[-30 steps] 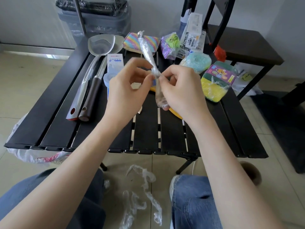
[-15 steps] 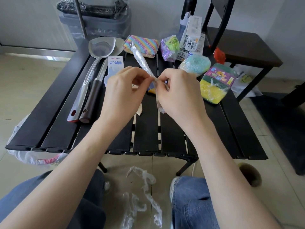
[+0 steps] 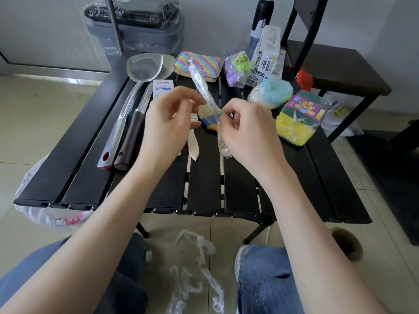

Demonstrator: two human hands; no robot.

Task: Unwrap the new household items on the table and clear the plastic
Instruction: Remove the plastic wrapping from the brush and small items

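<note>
Above the black slatted table (image 3: 204,189), my right hand (image 3: 247,132) grips a long thin utensil wrapped in clear plastic (image 3: 200,85). It is tilted, with its metal tip toward the rainbow sponge (image 3: 204,64) and its bunched lower end (image 3: 224,150) below my fingers. My left hand (image 3: 167,125) is just left of it. Its thumb and forefinger are spread apart, and the forefinger tip sits by the wrap. Wrapped sponges (image 3: 297,125), a wrapped scrubber (image 3: 269,92) and a purple packet (image 3: 237,69) lie at the right.
Two spatulas (image 3: 127,123) and a white box (image 3: 163,88) lie on the left slats, and a small brush (image 3: 209,123) sits under my hands. Torn plastic (image 3: 199,268) lies on the floor between my knees. There is a plastic bag (image 3: 38,207) at the left, a bin (image 3: 136,30) behind and a chair (image 3: 340,71) at the right.
My left hand has let go of its pinch on the wrap and drawn slightly left, thumb and forefinger spreading. My right hand keeps its hold, and the utensil leans further left.
</note>
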